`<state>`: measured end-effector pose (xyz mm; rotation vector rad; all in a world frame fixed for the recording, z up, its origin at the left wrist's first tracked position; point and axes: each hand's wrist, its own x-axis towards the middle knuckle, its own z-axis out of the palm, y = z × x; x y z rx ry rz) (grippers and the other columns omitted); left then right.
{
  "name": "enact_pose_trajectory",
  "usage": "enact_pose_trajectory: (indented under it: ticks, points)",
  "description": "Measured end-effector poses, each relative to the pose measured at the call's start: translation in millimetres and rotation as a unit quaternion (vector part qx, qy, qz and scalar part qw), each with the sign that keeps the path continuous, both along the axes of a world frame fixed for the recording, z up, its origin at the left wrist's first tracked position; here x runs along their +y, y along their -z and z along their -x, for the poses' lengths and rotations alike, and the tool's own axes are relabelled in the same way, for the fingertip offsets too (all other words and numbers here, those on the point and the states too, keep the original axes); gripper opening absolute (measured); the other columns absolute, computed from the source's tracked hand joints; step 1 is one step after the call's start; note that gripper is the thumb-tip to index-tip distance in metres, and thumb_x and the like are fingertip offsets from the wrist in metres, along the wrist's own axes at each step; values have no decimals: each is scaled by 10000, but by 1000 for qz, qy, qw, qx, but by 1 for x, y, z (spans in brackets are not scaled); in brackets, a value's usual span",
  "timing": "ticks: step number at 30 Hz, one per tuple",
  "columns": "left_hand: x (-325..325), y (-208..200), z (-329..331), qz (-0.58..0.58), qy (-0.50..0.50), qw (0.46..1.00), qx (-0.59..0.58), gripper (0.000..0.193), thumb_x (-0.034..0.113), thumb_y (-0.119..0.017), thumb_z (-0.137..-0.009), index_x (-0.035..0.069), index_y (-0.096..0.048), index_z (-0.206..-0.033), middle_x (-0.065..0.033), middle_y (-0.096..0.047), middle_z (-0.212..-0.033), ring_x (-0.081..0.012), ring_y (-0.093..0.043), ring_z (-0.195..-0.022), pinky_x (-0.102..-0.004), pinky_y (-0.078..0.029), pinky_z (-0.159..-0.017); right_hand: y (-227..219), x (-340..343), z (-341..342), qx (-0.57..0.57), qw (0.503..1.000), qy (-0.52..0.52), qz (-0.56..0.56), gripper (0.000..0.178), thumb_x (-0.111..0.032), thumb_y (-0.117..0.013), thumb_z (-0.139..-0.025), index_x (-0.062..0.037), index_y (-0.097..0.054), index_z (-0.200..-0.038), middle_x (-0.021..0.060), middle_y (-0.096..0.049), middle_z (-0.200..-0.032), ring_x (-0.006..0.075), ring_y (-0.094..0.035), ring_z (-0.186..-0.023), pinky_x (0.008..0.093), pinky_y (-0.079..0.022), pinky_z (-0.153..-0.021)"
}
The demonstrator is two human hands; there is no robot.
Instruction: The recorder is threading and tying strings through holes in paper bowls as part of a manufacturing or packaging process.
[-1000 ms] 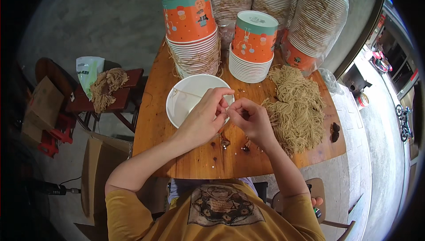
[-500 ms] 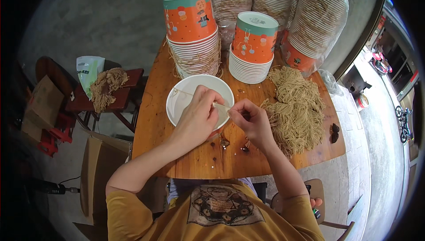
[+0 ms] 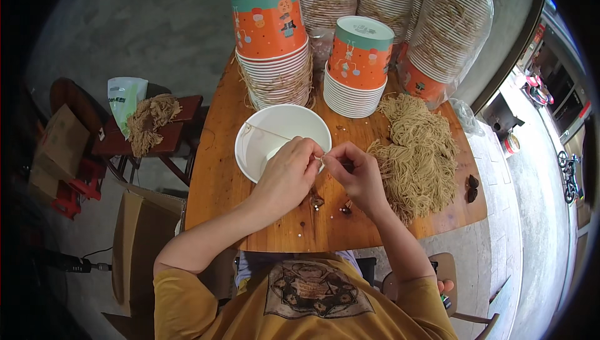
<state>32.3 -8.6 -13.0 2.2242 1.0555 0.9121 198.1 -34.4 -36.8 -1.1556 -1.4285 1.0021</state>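
Note:
A white-lined paper bucket (image 3: 250, 152) stands mouth up on the table in front of me. A thin tan string (image 3: 269, 132) runs across its mouth from the left side of the rim to my fingers. My left hand (image 3: 289, 174) pinches the string over the right part of the bucket. Just beyond the right rim, my right hand (image 3: 356, 176) pinches the string's end, thumb against forefinger. The fingertips of both hands nearly meet, and what lies between them is too small to make out. A heap of tan strings (image 3: 422, 159) lies right of my right hand.
Upside-down stacks of orange-and-green paper buckets (image 3: 272, 30) (image 3: 359, 59) rise behind the bucket, with bagged stacks (image 3: 447, 27) farther back. Dark lumps (image 3: 472, 189) lie at the right edge of the wooden table (image 3: 287, 234). A red stool (image 3: 178, 115) with more string stands left.
My left hand has moved right and slightly down, its fingertips now close to those of my right hand. More of the bucket's inside shows. The right hand has hardly moved.

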Motion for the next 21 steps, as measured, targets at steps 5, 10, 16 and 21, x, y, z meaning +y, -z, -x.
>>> enact_pose_trajectory:
  ticks: [5, 10, 16, 21]
  points:
    - [6, -10, 0, 69, 3, 998, 8, 81, 54, -548, -843, 7, -504, -893, -137, -555, -875, -298, -566, -854, -386, -459, -734, -1, -1, -1, -19, 1000, -1, -15, 81, -76, -617, -878, -11, -574, -856, -62, -520, -726, 11, -436, -659, 171, -367, -592]
    - [9, -2, 0, 37, 26, 999, 11, 70, 40, -532, -842, 15, -491, -892, -137, -539, -876, -311, -543, -858, -394, -444, -745, -1, -2, -1, -43, 998, 16, -43, 73, -63, -620, -863, -6, -575, -856, -61, -510, -700, 12, -432, -630, 176, -367, -562]
    - [8, -4, 1, -57, 65, 996, 28, 78, 16, -526, -846, 24, -482, -910, -123, -496, -889, -308, -511, -857, -377, -425, -759, 2, -4, 0, -78, 994, 47, -63, 80, -80, -609, -872, -10, -573, -860, -64, -496, -692, 13, -415, -619, 182, -358, -552]
    - [14, -4, 4, -39, 99, 994, 1, 68, 9, -512, -856, 27, -487, -916, -117, -482, -886, -297, -514, -857, -363, -424, -761, 6, -5, -2, 16, 1000, 13, 16, 98, -112, -587, -892, -18, -567, -878, -72, -485, -715, 12, -407, -641, 179, -346, -574]
